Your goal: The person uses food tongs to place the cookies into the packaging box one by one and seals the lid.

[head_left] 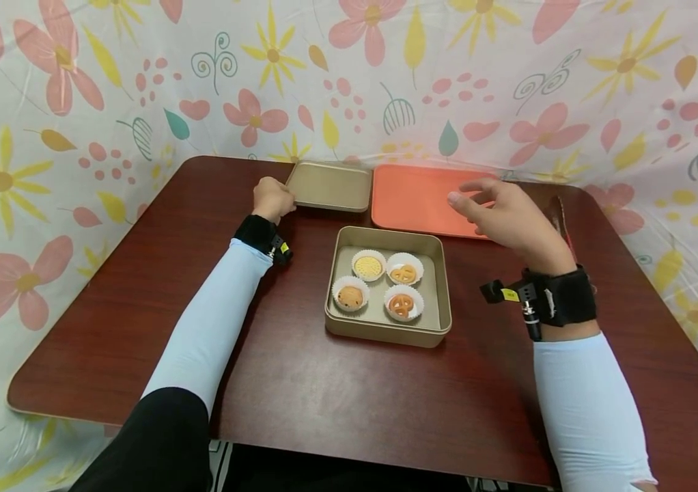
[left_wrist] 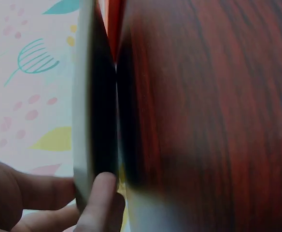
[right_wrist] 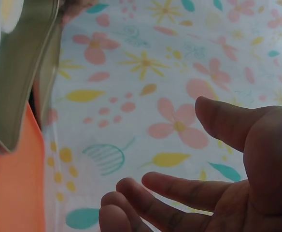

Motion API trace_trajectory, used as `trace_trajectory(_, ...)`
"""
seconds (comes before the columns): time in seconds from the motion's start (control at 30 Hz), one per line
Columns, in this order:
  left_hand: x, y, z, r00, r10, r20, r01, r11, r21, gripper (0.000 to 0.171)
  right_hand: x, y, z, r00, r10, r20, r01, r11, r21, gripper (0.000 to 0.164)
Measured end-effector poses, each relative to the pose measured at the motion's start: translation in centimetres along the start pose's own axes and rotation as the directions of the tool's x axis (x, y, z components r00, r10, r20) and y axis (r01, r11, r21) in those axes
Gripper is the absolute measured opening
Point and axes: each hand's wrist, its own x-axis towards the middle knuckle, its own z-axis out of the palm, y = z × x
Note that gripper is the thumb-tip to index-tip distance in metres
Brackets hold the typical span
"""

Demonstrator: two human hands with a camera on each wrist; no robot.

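My left hand (head_left: 272,199) pinches the left edge of a flat gold tin lid (head_left: 332,186) at the back of the table. In the left wrist view the lid (left_wrist: 83,121) shows edge-on, with fingers on both of its faces. A matching square tin (head_left: 386,333) stands lidless at mid-table. Inside it are a round yellow cookie (head_left: 368,266), a speckled cookie (head_left: 350,296) and two pretzels (head_left: 403,274), each in a white paper cup. My right hand (head_left: 511,222) hovers over the right end of an orange tray (head_left: 419,198), fingers spread loosely and holding nothing.
The orange tray lies just right of the lid, behind the tin. A dark object (head_left: 556,215) is partly hidden behind my right wrist. A flower-patterned sheet (head_left: 337,82) hangs along the brown table's (head_left: 300,396) back and sides.
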Motion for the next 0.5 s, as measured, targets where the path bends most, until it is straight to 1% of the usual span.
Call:
trace_trajectory(0.03,0.0,0.0,0.0,1.000,-0.014,-0.013,0.014,0.999,-0.030,0.021,0.1,0.0,0.2,1.000,-0.006,0.008,0.006,1.000,0.004,0.080)
trace_trajectory(0.1,0.0,0.0,-0.1,0.998,-0.046,-0.032,0.043,0.996,-0.083,0.031,0.4,0.2,0.6,1.000,-0.014,0.024,0.013,1.000,0.025,0.077)
trace_trajectory(0.17,0.1,0.0,-0.3,0.996,-0.084,-0.044,0.078,0.990,-0.119,0.032,0.7,0.2,1.0,0.999,-0.017,0.046,0.014,0.998,0.064,0.074)
trace_trajectory(0.23,0.2,0.0,-0.4,0.992,-0.112,-0.062,0.100,0.980,-0.171,0.030,1.0,0.3,1.4,0.997,-0.028,0.067,0.020,0.992,0.122,0.072)
trace_trajectory(0.3,0.3,0.1,-0.6,0.989,-0.127,-0.082,0.103,0.962,-0.252,0.029,1.2,0.3,1.7,0.995,-0.040,0.087,0.024,0.982,0.186,0.069)
trace_trajectory(0.4,0.3,0.3,-0.8,0.984,-0.146,-0.104,0.098,0.924,-0.370,0.030,1.4,0.3,2.0,0.993,-0.052,0.110,0.022,0.967,0.253,0.070)
trace_trajectory(0.47,0.2,0.5,-0.9,0.981,-0.154,-0.118,0.092,0.904,-0.418,0.030,1.5,0.4,2.1,0.992,-0.046,0.115,0.014,0.963,0.268,0.071)
trace_trajectory(0.5,0.0,0.6,-1.0,0.981,-0.155,-0.120,0.089,0.899,-0.428,0.030,1.5,0.4,2.1,0.992,-0.041,0.115,0.009,0.963,0.270,0.072)
